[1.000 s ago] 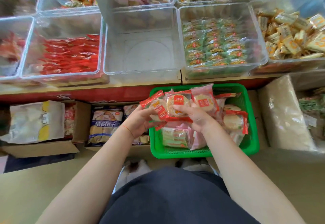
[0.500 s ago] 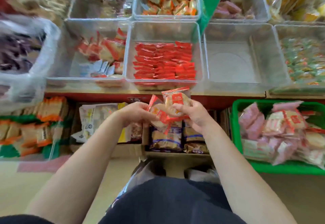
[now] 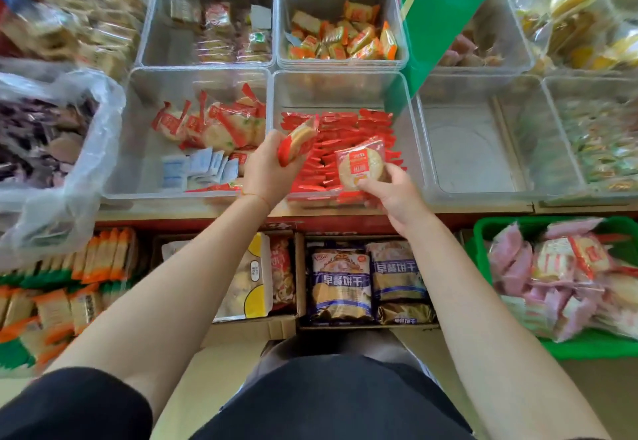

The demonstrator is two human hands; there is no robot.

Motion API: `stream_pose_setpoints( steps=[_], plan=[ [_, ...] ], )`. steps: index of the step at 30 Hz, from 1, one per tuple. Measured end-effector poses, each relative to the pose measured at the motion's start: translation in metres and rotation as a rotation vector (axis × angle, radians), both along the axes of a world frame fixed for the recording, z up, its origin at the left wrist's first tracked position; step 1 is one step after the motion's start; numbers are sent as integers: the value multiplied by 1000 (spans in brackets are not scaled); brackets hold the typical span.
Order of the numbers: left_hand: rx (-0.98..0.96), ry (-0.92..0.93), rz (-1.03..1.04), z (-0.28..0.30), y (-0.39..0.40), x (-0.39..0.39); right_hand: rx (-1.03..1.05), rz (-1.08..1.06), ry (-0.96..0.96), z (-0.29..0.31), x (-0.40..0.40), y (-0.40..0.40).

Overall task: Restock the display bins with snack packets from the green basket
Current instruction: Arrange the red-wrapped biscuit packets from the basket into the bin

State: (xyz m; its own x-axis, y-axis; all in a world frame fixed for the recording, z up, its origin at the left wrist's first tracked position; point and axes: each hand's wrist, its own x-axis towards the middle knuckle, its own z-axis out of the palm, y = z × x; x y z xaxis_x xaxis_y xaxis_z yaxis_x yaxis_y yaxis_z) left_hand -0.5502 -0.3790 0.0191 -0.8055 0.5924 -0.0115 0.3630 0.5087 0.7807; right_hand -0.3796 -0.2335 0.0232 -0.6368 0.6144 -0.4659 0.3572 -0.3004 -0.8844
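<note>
My left hand (image 3: 267, 172) grips a red-and-clear rice cracker packet (image 3: 298, 139) edge-on, above the wall between two clear bins. My right hand (image 3: 393, 194) pinches a second rice cracker packet (image 3: 362, 163) flat, its red label facing me, over the bin of red packets (image 3: 345, 94). The bin to the left (image 3: 145, 163) holds similar rice cracker packets (image 3: 221, 125) and small blue-white sachets. The green basket (image 3: 483, 232) sits low at the right, filled with pink and red snack packets (image 3: 559, 267).
An empty clear bin (image 3: 476, 149) stands right of the red packets. A green carton (image 3: 438, 8) leans over the back bins. Cardboard boxes with biscuit bags (image 3: 341, 284) sit below the shelf edge. A plastic-lined bin (image 3: 51, 149) of dark snacks is at left.
Both hands have risen from in front of the shelf edge to above the bins and moved apart, each now with its own packet. The view has tilted up slightly.
</note>
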Motion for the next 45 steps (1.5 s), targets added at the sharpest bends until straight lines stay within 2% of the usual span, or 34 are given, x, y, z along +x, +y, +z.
stream_pose_setpoints(
  steps=[4,9,12,14,21,25,28,38,40,43,45],
  plan=[
    [-112,244,-40,-20,24,-38,53,-106,-72,-9,-30,19],
    [-157,417,-106,-53,49,-80,33,-171,-81,-13,-59,42],
    [-241,242,-55,-66,56,-90,17,-136,-79,-11,-75,55],
    [-204,163,1,-67,59,-89,97,-90,-97,-12,-89,65],
    [-257,213,17,-67,64,-88,488,49,-133,-39,-162,103],
    [-318,239,1,-71,64,-88,663,276,-210,-51,-196,108],
    [-321,258,-4,-74,63,-89,727,427,-264,-59,-213,107],
    [-317,302,-39,-76,60,-91,848,633,-371,-69,-233,101],
    [-308,312,-39,-76,61,-90,908,570,-311,-61,-229,102],
    [-308,328,-25,-76,61,-89,1160,388,-83,-44,-214,94],
    [-314,333,-10,-77,62,-89,1330,458,5,-40,-206,80]
  ],
)
